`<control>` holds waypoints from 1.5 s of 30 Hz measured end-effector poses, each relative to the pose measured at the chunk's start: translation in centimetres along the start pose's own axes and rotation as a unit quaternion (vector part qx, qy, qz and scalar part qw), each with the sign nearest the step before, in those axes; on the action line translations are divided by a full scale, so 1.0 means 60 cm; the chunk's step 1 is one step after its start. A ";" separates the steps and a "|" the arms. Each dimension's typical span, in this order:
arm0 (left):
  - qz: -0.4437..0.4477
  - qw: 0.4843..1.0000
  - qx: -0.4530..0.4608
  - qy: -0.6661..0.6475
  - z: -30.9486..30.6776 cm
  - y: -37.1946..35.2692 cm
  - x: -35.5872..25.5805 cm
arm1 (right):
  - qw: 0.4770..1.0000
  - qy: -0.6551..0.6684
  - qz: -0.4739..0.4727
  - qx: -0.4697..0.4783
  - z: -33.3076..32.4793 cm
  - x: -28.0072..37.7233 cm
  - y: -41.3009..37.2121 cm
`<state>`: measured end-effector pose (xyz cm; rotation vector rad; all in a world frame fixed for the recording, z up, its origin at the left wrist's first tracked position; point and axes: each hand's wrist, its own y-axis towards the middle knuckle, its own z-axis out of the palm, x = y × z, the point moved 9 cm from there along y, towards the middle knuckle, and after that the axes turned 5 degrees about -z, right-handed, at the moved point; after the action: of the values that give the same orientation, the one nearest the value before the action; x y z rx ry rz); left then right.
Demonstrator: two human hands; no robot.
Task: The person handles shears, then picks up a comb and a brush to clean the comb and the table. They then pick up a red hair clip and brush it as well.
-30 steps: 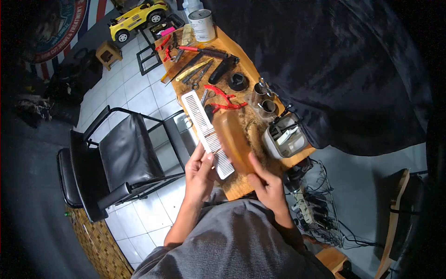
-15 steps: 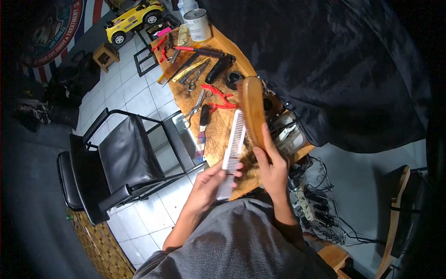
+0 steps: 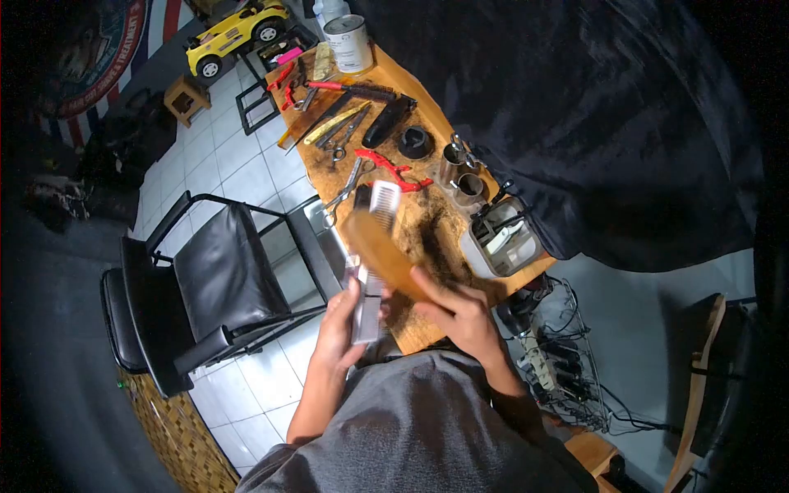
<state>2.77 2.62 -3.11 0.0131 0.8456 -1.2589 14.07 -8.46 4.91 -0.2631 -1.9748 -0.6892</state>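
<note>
Across the white comb (image 3: 368,320) my wooden brush (image 3: 385,254) has swung, tipping left from nearly upright. My right hand (image 3: 467,320) grips the brush's near end, and my left hand (image 3: 334,327) has its fingers closed on the comb's lower part, both over the wooden table (image 3: 415,330) with dark hair scattered on it. I count two metal cups (image 3: 470,188), one white can (image 3: 349,48) and one open container (image 3: 477,256) there. Leftward, over white floor tiles (image 3: 278,168): one black chair (image 3: 234,259), one yellow toy car (image 3: 238,34), one small stool (image 3: 187,99).
</note>
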 end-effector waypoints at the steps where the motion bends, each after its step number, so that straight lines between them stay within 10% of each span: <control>1: 0.001 0.999 0.007 0.051 0.017 -0.006 0.000 | 0.998 -0.040 -0.011 -0.050 -0.015 0.005 0.008; 7: 0.021 0.996 0.081 0.005 0.046 -0.008 -0.007 | 0.992 -0.032 0.035 -0.116 -0.056 0.011 0.011; 11: -0.011 0.995 -0.045 -0.083 -0.041 0.019 0.012 | 0.983 0.081 -0.099 0.134 0.024 0.039 -0.024; 13: -0.013 0.986 0.115 -0.119 0.017 0.025 -0.005 | 0.969 0.077 -0.119 0.202 0.061 0.038 -0.049; 17: -0.014 0.988 -0.154 -0.018 -0.035 -0.007 0.007 | 0.989 0.045 0.017 0.141 0.048 0.003 -0.037; 26: -0.010 0.932 0.187 0.310 0.021 -0.031 -0.007 | 0.972 -0.127 0.004 -0.196 -0.063 -0.013 0.000; 33: 0.061 0.983 -0.011 0.175 0.016 -0.003 -0.035 | 0.994 0.050 0.041 -0.091 -0.011 0.003 -0.024; 37: 0.105 0.977 -0.044 0.181 -0.027 0.000 -0.031 | 0.988 0.025 0.001 0.154 0.048 0.009 -0.034; 45: 0.038 0.897 0.104 0.427 0.031 -0.019 -0.024 | 0.977 -0.175 0.000 -0.125 -0.041 0.006 -0.006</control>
<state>2.77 2.58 -0.46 0.8169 1.4319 -1.2585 15.58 -10.19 5.97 -0.5702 -2.2180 -0.9428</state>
